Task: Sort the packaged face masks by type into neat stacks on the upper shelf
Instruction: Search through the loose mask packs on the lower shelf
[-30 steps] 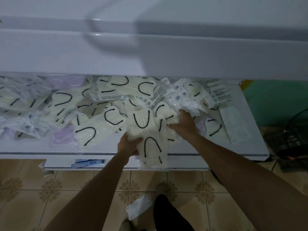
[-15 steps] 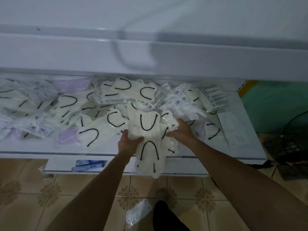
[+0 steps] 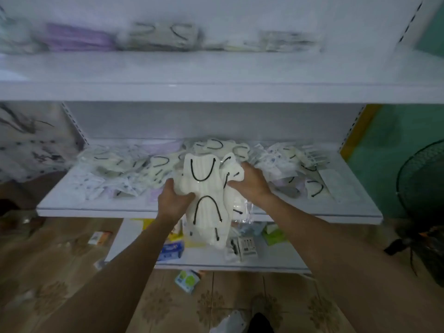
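White masks have risen off the pile — left hand and right hand both grip them — upper shelf likely next.

Mask bundle is held before the middle shelf, loose packs are dumped behind it, stacks are lined up on the upper shelf at 12 o'clock.

No legible text. Printed patches show on the mask packets on the middle shelf and on the small boxes on the bottom shelf, all too small and blurred to read. Same for the floor box. White mask bundle and upper-shelf stacks: smeared, nothing readable.
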Motion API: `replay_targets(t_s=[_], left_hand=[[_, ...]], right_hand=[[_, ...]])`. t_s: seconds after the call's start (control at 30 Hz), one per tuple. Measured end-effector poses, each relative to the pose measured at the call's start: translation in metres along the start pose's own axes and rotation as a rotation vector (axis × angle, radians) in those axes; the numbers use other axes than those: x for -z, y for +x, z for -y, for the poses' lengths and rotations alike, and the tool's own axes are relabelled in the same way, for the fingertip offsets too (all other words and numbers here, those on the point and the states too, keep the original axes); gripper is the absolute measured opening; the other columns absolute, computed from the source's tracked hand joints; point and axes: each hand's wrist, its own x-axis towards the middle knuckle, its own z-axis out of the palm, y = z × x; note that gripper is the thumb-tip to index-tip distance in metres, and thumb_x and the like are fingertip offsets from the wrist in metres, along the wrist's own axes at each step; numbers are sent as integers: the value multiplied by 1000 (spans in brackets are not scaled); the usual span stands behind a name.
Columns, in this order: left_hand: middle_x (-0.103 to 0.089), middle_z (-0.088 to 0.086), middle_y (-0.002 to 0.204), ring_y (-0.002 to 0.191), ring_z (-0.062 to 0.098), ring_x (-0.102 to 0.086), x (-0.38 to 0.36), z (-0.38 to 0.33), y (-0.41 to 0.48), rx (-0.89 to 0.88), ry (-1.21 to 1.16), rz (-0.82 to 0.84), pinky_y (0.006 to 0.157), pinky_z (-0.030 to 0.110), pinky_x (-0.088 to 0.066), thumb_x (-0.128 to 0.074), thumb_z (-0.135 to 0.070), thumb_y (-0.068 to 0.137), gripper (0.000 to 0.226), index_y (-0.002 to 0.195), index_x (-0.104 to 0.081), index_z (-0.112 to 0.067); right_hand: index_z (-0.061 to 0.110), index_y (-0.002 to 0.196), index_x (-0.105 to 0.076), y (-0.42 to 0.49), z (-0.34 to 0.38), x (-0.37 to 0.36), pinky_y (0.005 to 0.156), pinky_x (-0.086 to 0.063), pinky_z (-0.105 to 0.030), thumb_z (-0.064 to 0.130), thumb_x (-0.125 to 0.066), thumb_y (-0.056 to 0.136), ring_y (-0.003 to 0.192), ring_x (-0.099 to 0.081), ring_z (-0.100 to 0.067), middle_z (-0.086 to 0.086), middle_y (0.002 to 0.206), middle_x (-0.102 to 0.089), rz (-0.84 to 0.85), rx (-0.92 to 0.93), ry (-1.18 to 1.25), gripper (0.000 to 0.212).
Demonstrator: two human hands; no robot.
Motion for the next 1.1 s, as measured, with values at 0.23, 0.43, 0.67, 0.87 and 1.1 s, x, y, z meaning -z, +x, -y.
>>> replay_targets(t_s=[0.23, 0.43, 0.67, 0.87, 1.1], left_hand=[[-57, 8, 102, 94, 23, -52, 106, -51, -25, -221, 10, -277, 78, 30, -38, -68, -12, 79, 39, 114, -53, -6], [-63, 8, 99, 92, 30, -60, 175, -102, -16, -346, -43, -436, 79, 39, -48, -70, -24, 71, 35, 101, -53, -18], [-53, 1, 96, 86, 21, -51, 172, -183, 1, -522, -70, -477, 72, 29, -38, -65, -21, 85, 37, 116, -48, -11], [-57, 5, 91, 81, 23, -52, 127, -245, 40, -585, -151, -411, 66, 22, -35, -65, -20, 84, 30, 105, -44, -12], [-52, 0, 91, 84, 20, -52, 68, -309, 61, -689, -288, -471, 73, 29, -39, -60, -25, 90, 48, 129, -34, -17]], right_hand=[[6, 124, -49, -23, 132, 16, 85, -47, -35, 26, -67, 82, 109, -55, -32, -16, 116, -60, -38, 300, -103, 50], [17, 91, -47, -16, 219, 38, 70, -39, -32, 26, -67, 83, 88, -47, -24, -9, 93, -49, -2, 455, 25, 23], [13, 134, -42, 14, 253, 103, 78, -42, -18, 21, -73, 80, 98, -49, -15, 1, 109, -50, -60, 485, 283, 62], [13, 109, -50, 62, 245, 173, 55, -40, -16, -1, -68, 72, 78, -49, -17, -9, 95, -55, -158, 466, 219, 44], [6, 87, -51, 91, 232, 219, 49, -32, -12, 11, -75, 74, 61, -42, -9, 2, 75, -54, -466, 554, 408, 27]])
